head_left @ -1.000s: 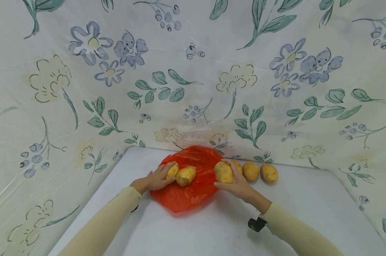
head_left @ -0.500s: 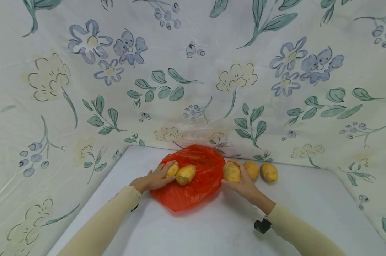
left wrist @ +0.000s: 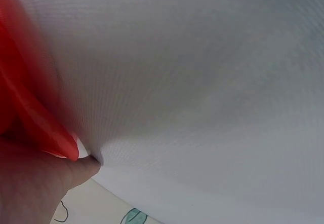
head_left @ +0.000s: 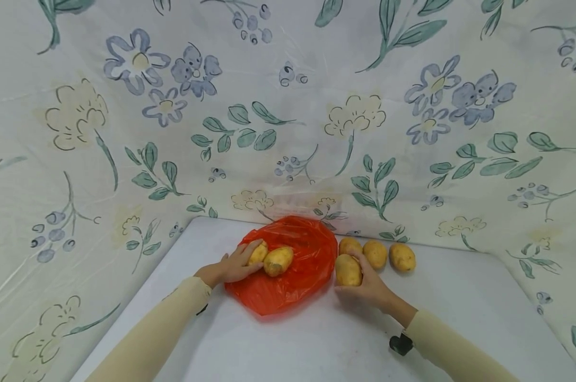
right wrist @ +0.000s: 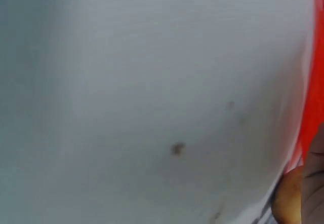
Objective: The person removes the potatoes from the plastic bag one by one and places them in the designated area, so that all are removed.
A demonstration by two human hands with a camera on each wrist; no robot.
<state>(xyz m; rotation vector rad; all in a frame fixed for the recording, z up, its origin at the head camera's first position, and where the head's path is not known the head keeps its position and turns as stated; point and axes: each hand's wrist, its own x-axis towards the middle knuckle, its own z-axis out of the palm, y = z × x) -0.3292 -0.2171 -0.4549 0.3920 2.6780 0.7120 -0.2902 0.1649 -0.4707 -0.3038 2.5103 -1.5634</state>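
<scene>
In the head view my left hand (head_left: 234, 266) lies at the left part of a crumpled red plastic bag (head_left: 312, 254). Its fingers and thumb are around a potato (head_left: 258, 253), partly covered by the hand. A second potato (head_left: 278, 261) lies on the bag just right of that one. My right hand (head_left: 371, 286) grips another potato (head_left: 348, 271) beside the bag's right edge. Part of the right hand (right wrist: 314, 178) shows at the right wrist view's edge, with a potato (right wrist: 288, 196) beside it. The left wrist view shows a finger of the left hand (left wrist: 40, 183) near the red bag (left wrist: 30, 107).
Three potatoes stand in a row at the back right: one behind the right hand (head_left: 350, 246), a middle potato (head_left: 375, 254) and a right-hand potato (head_left: 402, 258). They sit on a white table (head_left: 278, 350). A floral sheet (head_left: 288, 132) hangs behind it.
My right hand has moved the potato from over the bag's right edge rightward and then nearer to me, uncovering the leftmost potato of the row. The left hand has stayed in place.
</scene>
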